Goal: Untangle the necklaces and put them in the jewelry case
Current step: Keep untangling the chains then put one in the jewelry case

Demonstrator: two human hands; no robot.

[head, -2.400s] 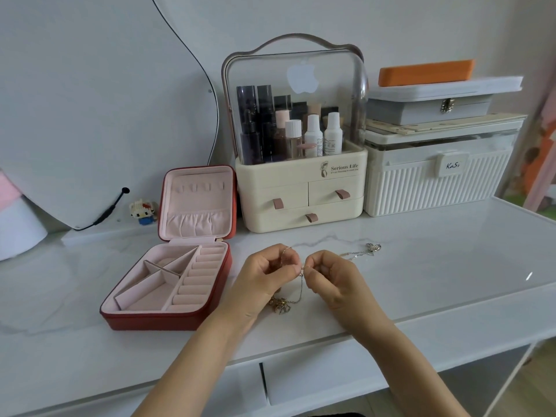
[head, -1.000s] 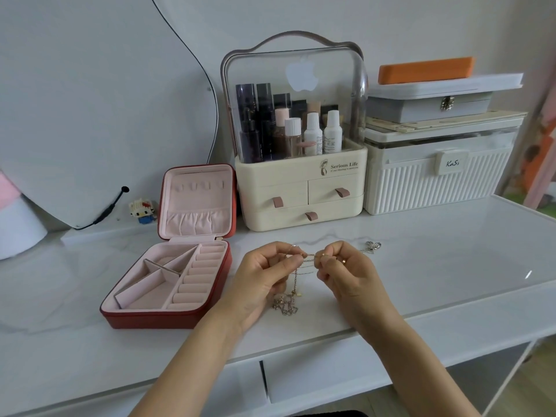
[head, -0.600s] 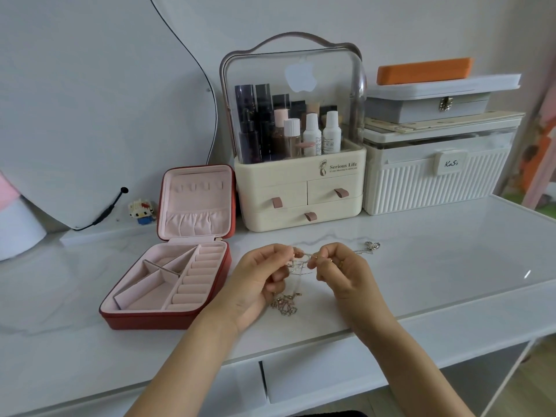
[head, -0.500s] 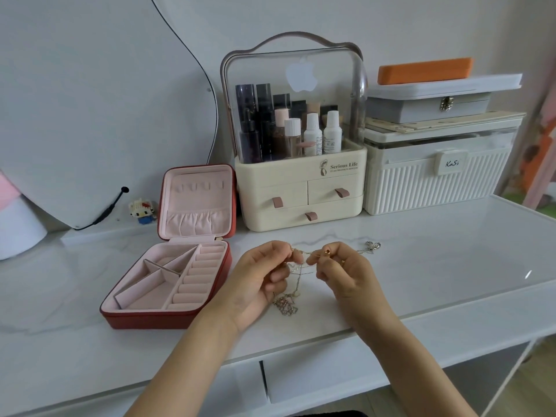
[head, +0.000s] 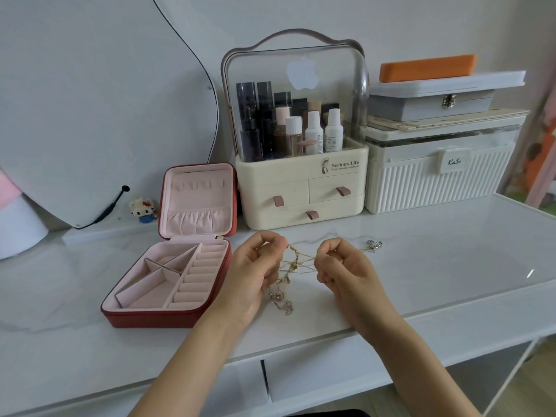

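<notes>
Thin gold necklaces hang tangled and stretched between my two hands above the white tabletop. My left hand pinches the chains at their left end, fingers curled. My right hand pinches them at the right end. A bunched part with small pendants droops onto the table under my left hand. A silver pendant on a fine chain lies on the table right of my right hand. The red jewelry case stands open at the left, its pink lid upright and its compartments holding nothing.
A cream cosmetics organiser with bottles and three drawers stands behind my hands. A white ribbed box with stacked boxes on it is at the back right. A mirror and a small toy figure are at the back left.
My hands have drawn apart, pulling the chains taut into crossing strands between them. The bunched pendants still trail on the table.
</notes>
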